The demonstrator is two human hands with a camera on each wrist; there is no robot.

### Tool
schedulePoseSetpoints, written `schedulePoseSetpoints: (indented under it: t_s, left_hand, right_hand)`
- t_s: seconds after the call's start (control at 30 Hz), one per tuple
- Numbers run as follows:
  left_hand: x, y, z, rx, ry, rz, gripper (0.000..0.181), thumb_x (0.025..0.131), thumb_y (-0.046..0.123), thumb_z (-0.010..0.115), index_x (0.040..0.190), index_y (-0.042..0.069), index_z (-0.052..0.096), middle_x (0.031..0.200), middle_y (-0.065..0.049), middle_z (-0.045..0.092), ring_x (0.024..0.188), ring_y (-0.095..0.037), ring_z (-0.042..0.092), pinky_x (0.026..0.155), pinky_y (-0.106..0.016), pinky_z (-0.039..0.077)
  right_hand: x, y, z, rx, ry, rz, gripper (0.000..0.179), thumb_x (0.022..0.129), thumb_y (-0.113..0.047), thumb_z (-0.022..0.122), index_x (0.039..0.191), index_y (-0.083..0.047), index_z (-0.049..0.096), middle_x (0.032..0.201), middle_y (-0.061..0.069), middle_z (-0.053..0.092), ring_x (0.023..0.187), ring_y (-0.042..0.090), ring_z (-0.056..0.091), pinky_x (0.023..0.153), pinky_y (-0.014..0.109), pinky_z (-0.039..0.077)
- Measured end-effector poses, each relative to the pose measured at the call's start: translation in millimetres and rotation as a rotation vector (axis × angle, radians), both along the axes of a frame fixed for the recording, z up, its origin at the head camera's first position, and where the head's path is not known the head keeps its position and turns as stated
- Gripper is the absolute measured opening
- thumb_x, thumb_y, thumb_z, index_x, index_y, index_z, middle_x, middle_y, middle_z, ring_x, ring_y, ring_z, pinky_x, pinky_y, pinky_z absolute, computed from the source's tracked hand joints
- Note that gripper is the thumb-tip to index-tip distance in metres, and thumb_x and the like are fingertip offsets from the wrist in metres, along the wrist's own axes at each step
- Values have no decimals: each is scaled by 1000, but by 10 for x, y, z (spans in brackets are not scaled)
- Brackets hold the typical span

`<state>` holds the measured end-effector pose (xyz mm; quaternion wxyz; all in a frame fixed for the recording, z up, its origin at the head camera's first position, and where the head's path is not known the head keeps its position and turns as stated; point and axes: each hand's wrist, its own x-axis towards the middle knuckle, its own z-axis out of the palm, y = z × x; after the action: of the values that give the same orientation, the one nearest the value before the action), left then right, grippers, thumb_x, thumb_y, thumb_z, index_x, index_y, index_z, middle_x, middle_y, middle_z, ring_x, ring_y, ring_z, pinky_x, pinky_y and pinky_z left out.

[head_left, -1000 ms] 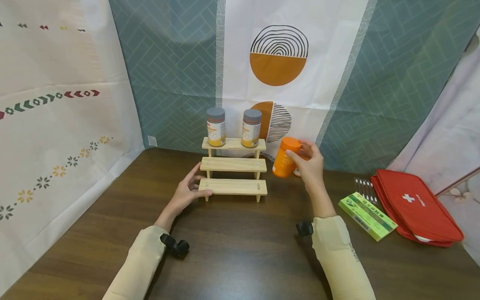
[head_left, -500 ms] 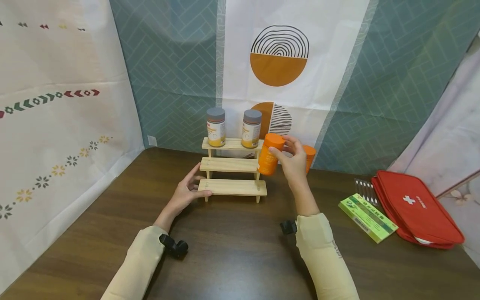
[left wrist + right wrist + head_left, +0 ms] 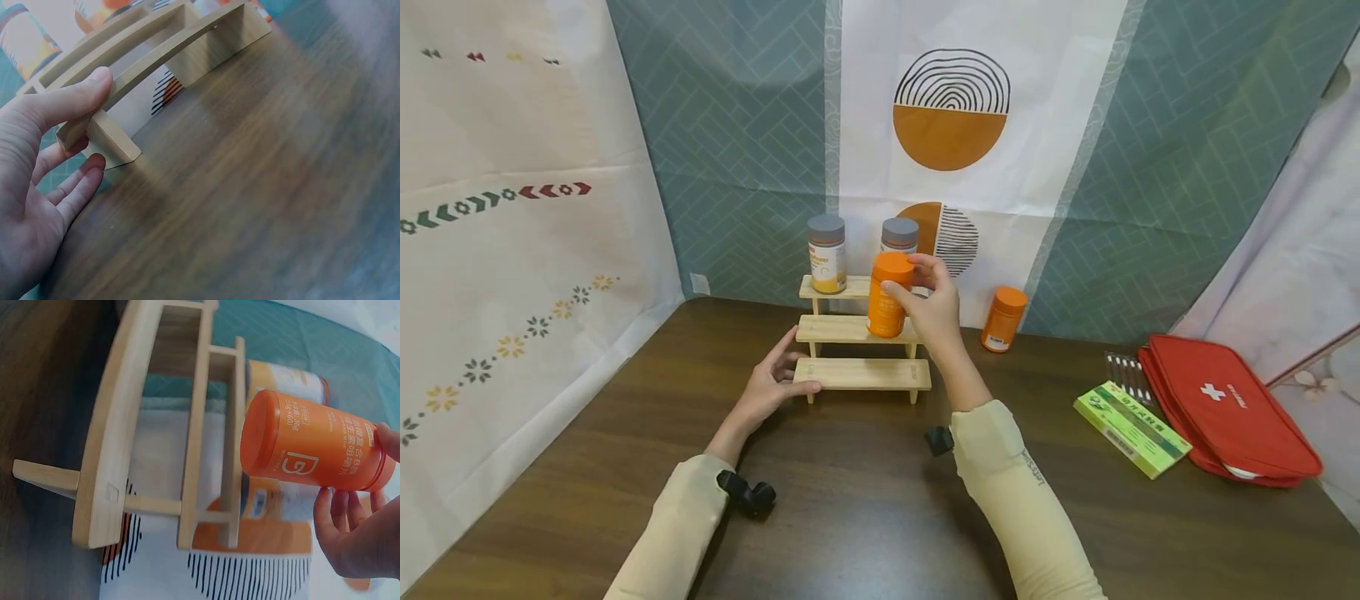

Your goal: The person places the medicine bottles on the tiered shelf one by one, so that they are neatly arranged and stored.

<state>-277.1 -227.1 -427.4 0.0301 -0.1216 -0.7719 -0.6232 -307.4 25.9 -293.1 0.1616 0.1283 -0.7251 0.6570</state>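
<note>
We see the right hand (image 3: 936, 307) pinching an orange bottle (image 3: 887, 302) near its lid, roughly upright and lifted over the right part of the middle tier (image 3: 827, 328), in front of one of two grey-lidded bottles (image 3: 827, 265) on the top tier (image 3: 859, 287). Left hand (image 3: 767, 390) pinches the near left end of the wooden stand (image 3: 867, 374), at its lowest tier. We log a second orange bottle (image 3: 1003, 320) upright on the table (image 3: 850, 492), right of the stand, apart from it.

I count two orange bottles (image 3: 887, 304), two grey-lidded jars (image 3: 827, 258), one wooden stand (image 3: 862, 373), one green box (image 3: 1132, 428), one first-aid bag (image 3: 1240, 425).
</note>
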Motion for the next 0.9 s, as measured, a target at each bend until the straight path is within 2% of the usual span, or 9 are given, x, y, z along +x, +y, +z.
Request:
schedulePoseSetpoints:
  t_s: [0.3,0.43,0.9]
  left_hand:
    - [7,9,1,-10,1,6,95,85,6,74,157,32,18,133,-25,54,85,-9,64,76,-22,52]
    - [-3,8,3,-12,0,9,94,85,7,75,157,32,19,133,-24,54,85,-9,64,77,-21,52]
    - [2,5,14,-8,-13,20,95,85,7,75,158,29,17,133,-26,53,86,-10,64,77,-20,52]
  right_hand:
    - [-62,-359,0,173,43,41,48,85,-20,77,126,-7,55,125,13,60,111,28,58,93,39,51]
    - [-86,-507,-5,232,34,46,49,85,-25,78,126,-10,55,124,11,61,109,27,60,87,39,53]
    - [-145,-787,-101,210,39,62,49,84,-23,78,125,-8,56,121,12,63,110,29,60,87,38,53]
